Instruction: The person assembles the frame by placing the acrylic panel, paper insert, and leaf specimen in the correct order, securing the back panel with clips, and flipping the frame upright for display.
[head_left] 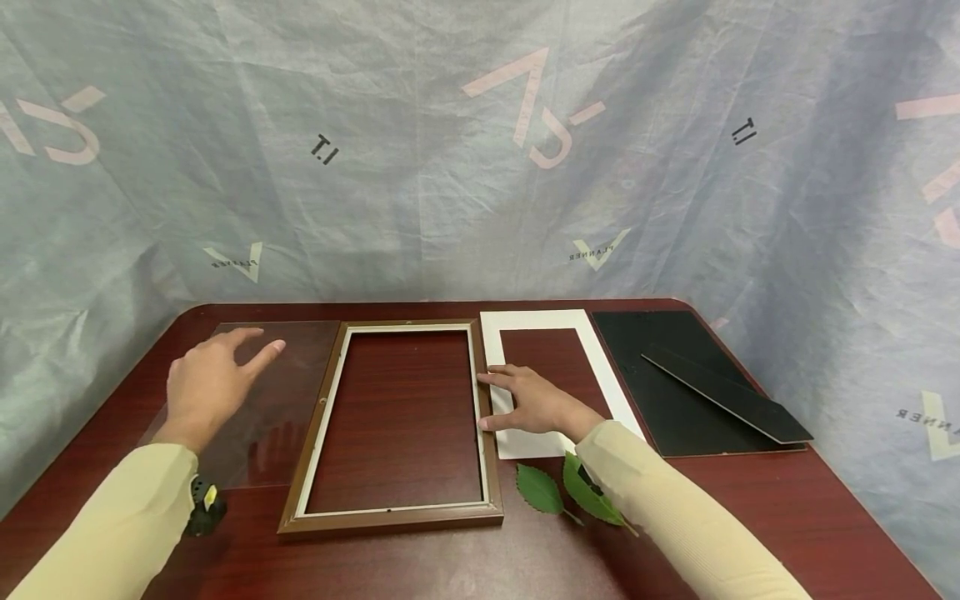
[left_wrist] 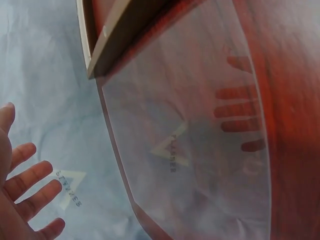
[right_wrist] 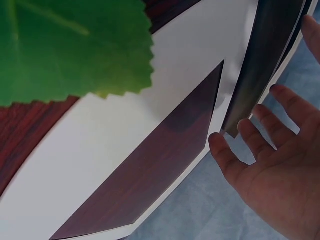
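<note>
A brown picture frame (head_left: 390, 522) with a pale inner lip lies in the middle of the table. My right hand (head_left: 536, 400) reaches over the white mat (head_left: 532, 319), its fingertips right at the frame's right side. In the right wrist view the fingers of this hand (right_wrist: 280, 170) are spread beside the frame's edge. My left hand (head_left: 210, 383) is held above a clear sheet (head_left: 288, 392) left of the frame, thumb and fingers apart, holding nothing. The left wrist view shows the sheet (left_wrist: 200, 190) reflecting the fingers.
Two green leaves (head_left: 538, 489) lie in front of the mat, close under my right forearm. Farther right is a black backing board (head_left: 630, 342) with a stand flap (head_left: 723, 408) angled up from it. A grey printed cloth (head_left: 420, 167) hangs behind the table.
</note>
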